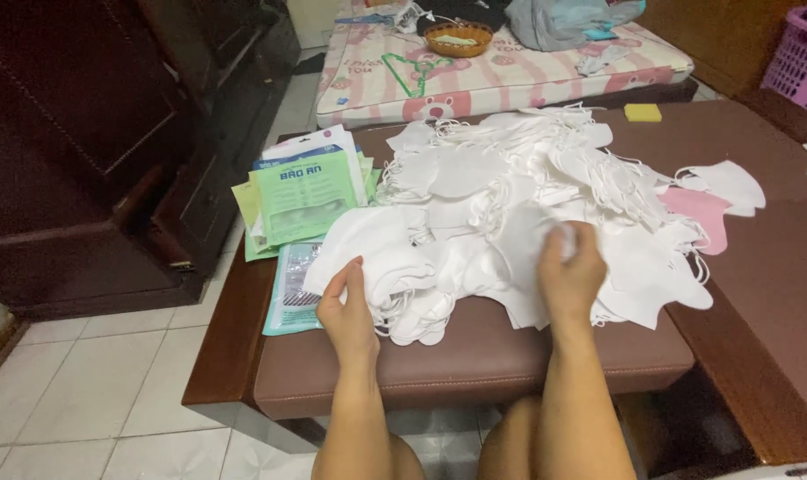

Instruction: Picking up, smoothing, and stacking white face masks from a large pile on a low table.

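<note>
A large heap of white face masks (510,191) with ear loops covers a brown cushioned bench (475,360). My left hand (348,311) rests at the heap's near left edge, its fingers pinching the rim of a white mask (368,244). My right hand (571,271) lies on the heap's near right part, fingers curled around another white mask there. A single pink mask (701,212) lies at the right side of the heap. Both forearms reach up from the bottom of the view, above my knees.
Green and blue flat packets (306,196) lie stacked left of the heap. A yellow sponge (643,112) sits on the far brown surface. Beyond is a pink patterned mattress (510,76) with a woven basket (458,38) and a green hanger (412,71). Dark wooden cabinet (110,133) at left, purple basket (803,53) at right.
</note>
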